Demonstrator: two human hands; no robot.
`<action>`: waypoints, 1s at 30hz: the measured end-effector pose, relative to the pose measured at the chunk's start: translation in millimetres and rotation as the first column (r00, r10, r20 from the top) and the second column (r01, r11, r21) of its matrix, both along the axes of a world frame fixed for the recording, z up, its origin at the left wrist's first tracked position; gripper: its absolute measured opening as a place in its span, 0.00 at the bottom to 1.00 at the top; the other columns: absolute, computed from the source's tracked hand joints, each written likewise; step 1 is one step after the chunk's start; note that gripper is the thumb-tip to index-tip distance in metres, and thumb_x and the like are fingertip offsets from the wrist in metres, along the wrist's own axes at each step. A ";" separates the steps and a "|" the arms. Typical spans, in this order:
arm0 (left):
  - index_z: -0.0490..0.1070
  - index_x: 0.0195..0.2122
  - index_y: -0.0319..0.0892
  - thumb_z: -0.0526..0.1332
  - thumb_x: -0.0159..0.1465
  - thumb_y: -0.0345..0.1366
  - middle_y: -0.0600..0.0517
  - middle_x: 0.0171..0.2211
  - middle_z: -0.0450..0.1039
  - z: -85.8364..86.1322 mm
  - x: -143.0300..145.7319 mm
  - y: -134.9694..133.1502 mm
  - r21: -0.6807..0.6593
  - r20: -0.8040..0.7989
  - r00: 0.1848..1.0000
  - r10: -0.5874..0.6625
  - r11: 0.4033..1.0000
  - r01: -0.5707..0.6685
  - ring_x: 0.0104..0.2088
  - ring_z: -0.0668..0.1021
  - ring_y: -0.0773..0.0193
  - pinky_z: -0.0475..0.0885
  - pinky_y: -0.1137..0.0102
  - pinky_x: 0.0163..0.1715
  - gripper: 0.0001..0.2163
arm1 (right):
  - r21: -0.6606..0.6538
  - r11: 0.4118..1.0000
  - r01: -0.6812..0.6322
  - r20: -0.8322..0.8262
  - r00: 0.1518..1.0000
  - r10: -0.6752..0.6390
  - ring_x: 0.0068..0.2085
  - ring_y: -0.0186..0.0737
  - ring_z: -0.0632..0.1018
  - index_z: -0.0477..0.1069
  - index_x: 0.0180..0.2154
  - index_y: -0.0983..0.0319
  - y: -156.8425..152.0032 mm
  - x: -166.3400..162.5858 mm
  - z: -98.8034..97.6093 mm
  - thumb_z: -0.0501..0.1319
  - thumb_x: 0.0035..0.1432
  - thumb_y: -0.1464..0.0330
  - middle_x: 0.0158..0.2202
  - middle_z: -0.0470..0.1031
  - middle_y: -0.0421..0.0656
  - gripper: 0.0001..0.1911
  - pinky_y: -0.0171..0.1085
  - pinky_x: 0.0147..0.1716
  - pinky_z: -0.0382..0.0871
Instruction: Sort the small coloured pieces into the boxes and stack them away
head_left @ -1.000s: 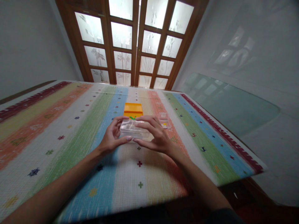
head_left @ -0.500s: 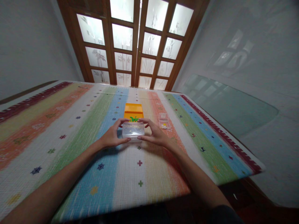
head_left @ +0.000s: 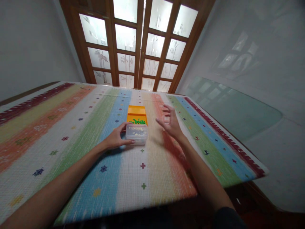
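Note:
A clear plastic box (head_left: pixel 137 134) with small pale pieces inside sits on the striped tablecloth (head_left: pixel 71 140). My left hand (head_left: pixel 116 138) grips its left end, thumb in front and fingers behind. My right hand (head_left: pixel 170 122) hovers to the right of the box with fingers spread, holding nothing, slightly blurred. Behind the clear box lies an orange tray (head_left: pixel 136 114) with green pieces (head_left: pixel 138 121) at its near edge. A second small clear box is mostly hidden behind my right hand.
Wooden doors with frosted glass panes (head_left: pixel 140 47) stand beyond the far table edge. The table's right edge (head_left: pixel 224 133) runs diagonally, with a pale wall and a greenish glass panel (head_left: pixel 233 108) beyond it.
The clear box went from held up in both hands to resting on the cloth. My right hand let go and moved right, toward the small box.

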State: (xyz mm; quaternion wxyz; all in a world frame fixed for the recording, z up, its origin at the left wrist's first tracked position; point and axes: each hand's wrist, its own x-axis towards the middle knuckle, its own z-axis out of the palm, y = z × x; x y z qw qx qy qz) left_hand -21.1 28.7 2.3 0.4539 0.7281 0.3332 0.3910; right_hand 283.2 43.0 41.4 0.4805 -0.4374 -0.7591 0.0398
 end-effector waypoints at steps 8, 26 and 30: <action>0.65 0.56 0.43 0.76 0.47 0.34 0.42 0.53 0.74 -7.9 0.0 5.6 -0.036 0.101 0.990 -0.096 0.994 0.100 0.52 0.78 0.49 0.70 0.46 0.58 0.35 | -0.117 0.911 0.396 -0.029 0.915 -0.402 0.52 0.55 0.74 0.64 0.59 0.65 42.4 75.8 -49.5 0.61 0.51 0.62 0.56 0.70 0.60 0.33 0.59 0.55 0.67; 0.64 0.59 0.47 0.74 0.50 0.42 0.39 0.58 0.70 8.2 -11.5 8.8 0.045 0.143 0.990 -0.007 0.999 0.001 0.61 0.72 0.44 0.66 0.45 0.61 0.35 | -0.381 0.908 0.173 -0.365 0.874 -0.320 0.28 0.38 0.78 0.69 0.46 0.62 28.8 51.3 -37.3 0.61 0.50 0.55 0.34 0.75 0.44 0.24 0.36 0.24 0.71; 0.64 0.59 0.46 0.70 0.56 0.47 0.40 0.59 0.69 24.3 -14.7 5.6 0.160 0.231 0.967 0.109 0.976 -0.148 0.61 0.71 0.46 0.65 0.48 0.62 0.31 | -0.303 0.952 0.039 -0.502 0.843 -0.194 0.26 0.38 0.79 0.69 0.44 0.61 12.7 23.6 -13.5 0.66 0.49 0.55 0.33 0.75 0.41 0.24 0.35 0.22 0.73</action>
